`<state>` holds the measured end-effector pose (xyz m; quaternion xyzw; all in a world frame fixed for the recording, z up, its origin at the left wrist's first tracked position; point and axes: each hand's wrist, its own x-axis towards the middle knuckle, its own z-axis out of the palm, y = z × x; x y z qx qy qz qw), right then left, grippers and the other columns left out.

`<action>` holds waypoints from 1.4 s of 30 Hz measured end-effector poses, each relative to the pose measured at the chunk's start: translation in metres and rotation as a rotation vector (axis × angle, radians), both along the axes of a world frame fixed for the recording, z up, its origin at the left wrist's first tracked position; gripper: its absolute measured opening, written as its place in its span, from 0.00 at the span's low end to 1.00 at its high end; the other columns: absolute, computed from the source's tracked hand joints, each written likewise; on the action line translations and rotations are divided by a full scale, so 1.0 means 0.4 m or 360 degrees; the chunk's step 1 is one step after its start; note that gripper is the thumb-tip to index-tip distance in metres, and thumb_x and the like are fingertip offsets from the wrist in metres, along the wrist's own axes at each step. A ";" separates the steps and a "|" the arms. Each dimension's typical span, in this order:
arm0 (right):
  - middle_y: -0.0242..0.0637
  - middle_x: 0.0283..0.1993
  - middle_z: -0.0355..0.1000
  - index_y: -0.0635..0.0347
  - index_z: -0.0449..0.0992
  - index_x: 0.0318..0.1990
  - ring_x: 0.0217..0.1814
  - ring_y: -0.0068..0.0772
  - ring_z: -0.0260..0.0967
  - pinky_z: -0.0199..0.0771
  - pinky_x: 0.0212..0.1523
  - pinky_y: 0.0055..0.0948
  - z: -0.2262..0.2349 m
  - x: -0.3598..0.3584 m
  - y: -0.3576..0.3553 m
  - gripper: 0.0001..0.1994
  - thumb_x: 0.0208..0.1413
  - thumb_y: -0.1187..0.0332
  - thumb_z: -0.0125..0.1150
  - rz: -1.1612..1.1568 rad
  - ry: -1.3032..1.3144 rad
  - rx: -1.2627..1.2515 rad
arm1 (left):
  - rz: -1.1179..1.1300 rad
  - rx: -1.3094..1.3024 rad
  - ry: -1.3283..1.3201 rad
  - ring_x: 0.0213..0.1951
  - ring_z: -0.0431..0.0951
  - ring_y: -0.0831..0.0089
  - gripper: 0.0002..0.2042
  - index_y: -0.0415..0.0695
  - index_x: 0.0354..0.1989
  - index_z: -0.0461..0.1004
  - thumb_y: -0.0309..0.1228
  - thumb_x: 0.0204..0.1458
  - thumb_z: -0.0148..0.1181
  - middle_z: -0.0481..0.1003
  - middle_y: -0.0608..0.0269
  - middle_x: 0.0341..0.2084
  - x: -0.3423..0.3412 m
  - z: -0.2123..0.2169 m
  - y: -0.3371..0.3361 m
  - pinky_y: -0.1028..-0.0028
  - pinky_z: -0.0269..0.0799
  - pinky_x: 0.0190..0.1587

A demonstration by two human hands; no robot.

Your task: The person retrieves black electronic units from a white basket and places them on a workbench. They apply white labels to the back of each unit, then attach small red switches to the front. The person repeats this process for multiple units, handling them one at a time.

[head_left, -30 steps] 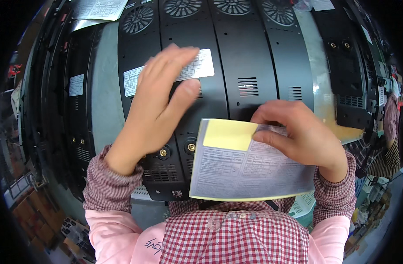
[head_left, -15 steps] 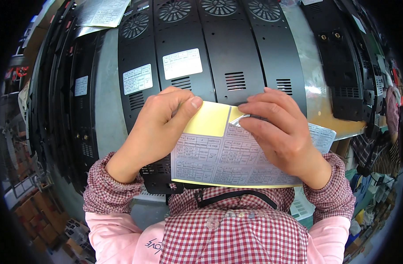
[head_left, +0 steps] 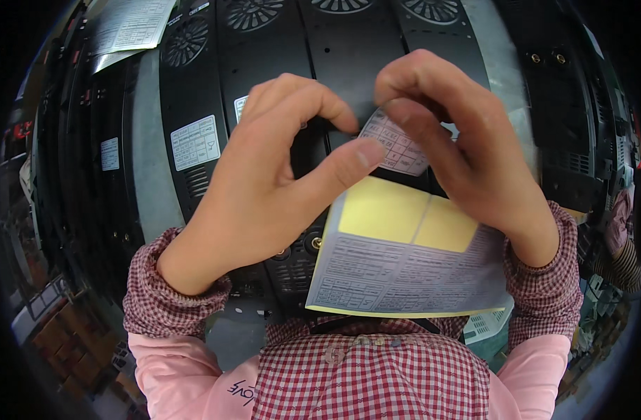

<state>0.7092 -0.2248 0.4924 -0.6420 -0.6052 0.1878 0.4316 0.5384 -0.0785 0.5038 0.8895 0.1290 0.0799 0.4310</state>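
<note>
Head view: the label [head_left: 402, 150] is now off its sheet [head_left: 366, 276], baring a second yellow patch [head_left: 446, 222]. Your right hand [head_left: 467, 133] has its grip pinched on it above black casings [head_left: 352, 70]; your left hand's [head_left: 264, 161] grip is parted beside it, contact unclear. Sheet and hands partly hide the casings; papers [head_left: 131, 28] lie upper left.

pink sleeves [head_left: 170, 367], checked cuffs [head_left: 170, 308] (gathered at wrists), red-and-white gingham apron [head_left: 376, 381]
</note>
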 end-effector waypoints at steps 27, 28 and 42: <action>0.29 0.23 0.71 0.62 0.62 0.55 0.20 0.10 0.63 0.57 0.20 0.12 -0.037 0.006 0.059 0.24 0.55 0.77 0.69 -0.0728 0.0371 -0.0457 | 0.0383 0.0480 -0.0016 0.66 0.60 0.57 0.08 0.41 0.25 0.80 0.30 0.49 0.71 0.73 0.58 0.53 0.041 -0.120 0.008 0.57 0.52 0.65; 0.29 0.23 0.71 0.62 0.62 0.55 0.20 0.10 0.64 0.58 0.20 0.12 -0.036 0.007 0.061 0.24 0.54 0.77 0.69 -0.0726 0.0411 -0.0461 | 0.0376 0.0496 -0.0021 0.65 0.61 0.57 0.08 0.41 0.25 0.79 0.30 0.49 0.71 0.73 0.58 0.53 0.040 -0.121 0.008 0.58 0.52 0.65; 0.29 0.23 0.71 0.63 0.62 0.53 0.20 0.10 0.63 0.58 0.20 0.12 -0.052 0.001 0.065 0.23 0.54 0.79 0.69 -0.0766 0.0382 -0.0379 | 0.0384 0.0506 -0.0054 0.65 0.62 0.57 0.09 0.41 0.25 0.79 0.31 0.49 0.71 0.73 0.57 0.53 0.044 -0.128 0.010 0.59 0.54 0.64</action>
